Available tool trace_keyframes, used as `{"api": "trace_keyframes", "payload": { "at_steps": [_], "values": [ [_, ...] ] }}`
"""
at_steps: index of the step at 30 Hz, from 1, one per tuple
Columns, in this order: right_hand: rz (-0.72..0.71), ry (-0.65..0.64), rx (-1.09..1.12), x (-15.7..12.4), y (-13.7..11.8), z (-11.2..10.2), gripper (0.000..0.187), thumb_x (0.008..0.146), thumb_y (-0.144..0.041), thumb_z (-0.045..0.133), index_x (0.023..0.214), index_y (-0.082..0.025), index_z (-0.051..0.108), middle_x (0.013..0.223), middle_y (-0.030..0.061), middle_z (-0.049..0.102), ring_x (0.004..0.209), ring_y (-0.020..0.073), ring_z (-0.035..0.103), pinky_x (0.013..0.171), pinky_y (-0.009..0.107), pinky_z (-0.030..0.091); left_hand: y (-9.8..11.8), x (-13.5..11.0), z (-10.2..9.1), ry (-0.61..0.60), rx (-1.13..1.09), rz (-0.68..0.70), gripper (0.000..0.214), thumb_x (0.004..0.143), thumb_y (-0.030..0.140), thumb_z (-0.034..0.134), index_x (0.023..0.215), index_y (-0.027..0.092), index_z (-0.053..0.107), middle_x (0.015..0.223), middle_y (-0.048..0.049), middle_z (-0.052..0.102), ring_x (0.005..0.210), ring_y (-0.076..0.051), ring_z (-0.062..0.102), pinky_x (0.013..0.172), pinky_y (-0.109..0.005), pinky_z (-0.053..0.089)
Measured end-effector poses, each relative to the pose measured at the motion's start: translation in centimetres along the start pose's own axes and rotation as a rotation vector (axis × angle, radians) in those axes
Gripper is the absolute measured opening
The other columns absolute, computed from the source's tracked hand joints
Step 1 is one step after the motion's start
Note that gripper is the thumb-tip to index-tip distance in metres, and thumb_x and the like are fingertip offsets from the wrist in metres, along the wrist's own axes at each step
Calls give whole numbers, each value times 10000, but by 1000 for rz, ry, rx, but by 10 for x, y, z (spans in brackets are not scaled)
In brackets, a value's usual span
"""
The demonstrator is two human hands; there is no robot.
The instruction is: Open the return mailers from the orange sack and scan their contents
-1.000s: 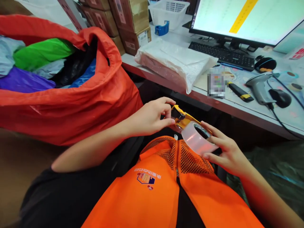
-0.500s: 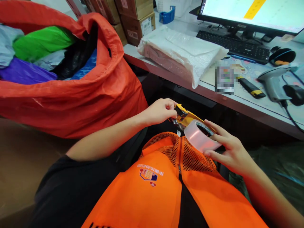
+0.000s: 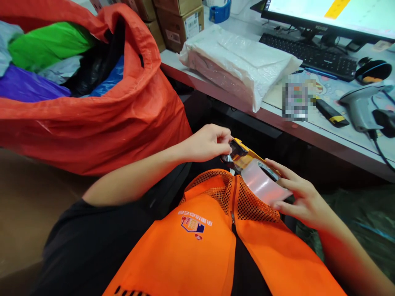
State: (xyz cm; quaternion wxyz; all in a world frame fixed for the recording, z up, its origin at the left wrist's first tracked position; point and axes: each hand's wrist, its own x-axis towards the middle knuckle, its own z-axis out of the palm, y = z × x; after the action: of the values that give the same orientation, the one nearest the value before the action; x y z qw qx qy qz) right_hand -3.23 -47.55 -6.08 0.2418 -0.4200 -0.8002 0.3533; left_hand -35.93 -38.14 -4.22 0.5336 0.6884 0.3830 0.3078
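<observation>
A yellow tape dispenser [image 3: 245,157] with a roll of clear tape [image 3: 262,184] sits in my lap, just above my orange vest [image 3: 216,242]. My left hand [image 3: 207,142] is closed in a pinch at the dispenser's front end, fingertips on the tape edge by the blade. From the right side my right hand [image 3: 298,196] cradles the roll, fingers curled around it.
A big orange sack [image 3: 101,119] full of coloured parcels stands at left. The desk edge [image 3: 277,123] ahead carries a white plastic-wrapped parcel [image 3: 240,61], keyboard [image 3: 311,55], barcode scanner [image 3: 359,107], box cutter [image 3: 331,113], blue tape dispenser [image 3: 219,11] and cardboard boxes [image 3: 180,18].
The view has tilted slightly down and the desk items have shifted up and right. My left hand's fingers have closed tighter on the dispenser's front end. The right hand keeps holding the roll.
</observation>
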Motion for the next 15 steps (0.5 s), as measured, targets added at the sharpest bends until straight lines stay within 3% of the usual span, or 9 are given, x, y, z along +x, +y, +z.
{"api": "trace_keyframes", "payload": {
  "at_steps": [4,8,15],
  "values": [
    [32,-86,71,-6,4,-2,382,823,-564,859,1047,-254,849,1657,107,491,1440,408,557,1207,469,476,4,-2,-11,-170,26,36,295,757,277,719,610,179,484,819,-53,692,758,-165,635,667,-250,475],
    [68,-155,117,-10,10,2,382,823,-585,852,970,-233,831,1661,127,480,1439,406,557,1205,473,467,8,3,-23,-368,170,58,241,790,305,741,665,174,583,719,-19,666,663,-137,590,603,-223,421],
    [64,-207,174,-11,14,9,429,842,-590,832,1098,-246,841,1661,131,479,1436,405,558,1190,460,473,22,19,-32,-465,217,-14,250,764,304,831,672,184,632,645,2,658,585,-133,597,579,-218,424]
  ]
}}
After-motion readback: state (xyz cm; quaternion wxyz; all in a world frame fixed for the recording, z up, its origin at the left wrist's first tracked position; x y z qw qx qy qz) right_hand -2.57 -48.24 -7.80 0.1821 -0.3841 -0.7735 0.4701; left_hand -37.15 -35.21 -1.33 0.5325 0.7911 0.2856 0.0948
